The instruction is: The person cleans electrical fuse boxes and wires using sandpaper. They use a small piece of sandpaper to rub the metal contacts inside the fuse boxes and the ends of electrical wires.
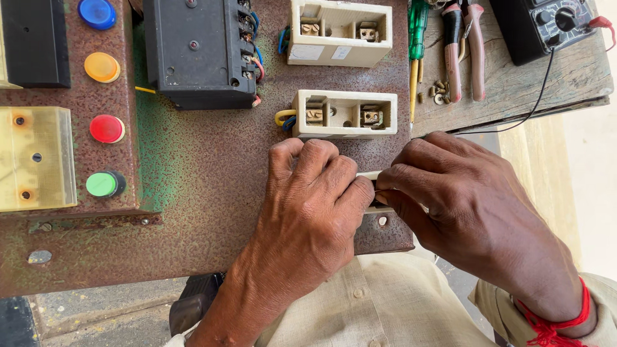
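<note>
Both hands meet over a cream ceramic fuse holder [375, 176] mounted on a rusty metal panel [205, 193]. My left hand [308, 199] covers its left part with fingers curled on it. My right hand [450, 193] pinches its right end; a red thread circles that wrist. Most of the holder is hidden under the fingers. Two matching open fuse holders [344, 114] [339, 32] sit above on the panel, brass terminals showing.
A black contactor block [199, 51] sits at the top of the panel. Blue, orange, red and green round lamps [103, 125] line the left. On the wooden bench [514, 90] lie a green screwdriver [418, 26], red pliers [464, 51], small screws and a black meter [546, 26].
</note>
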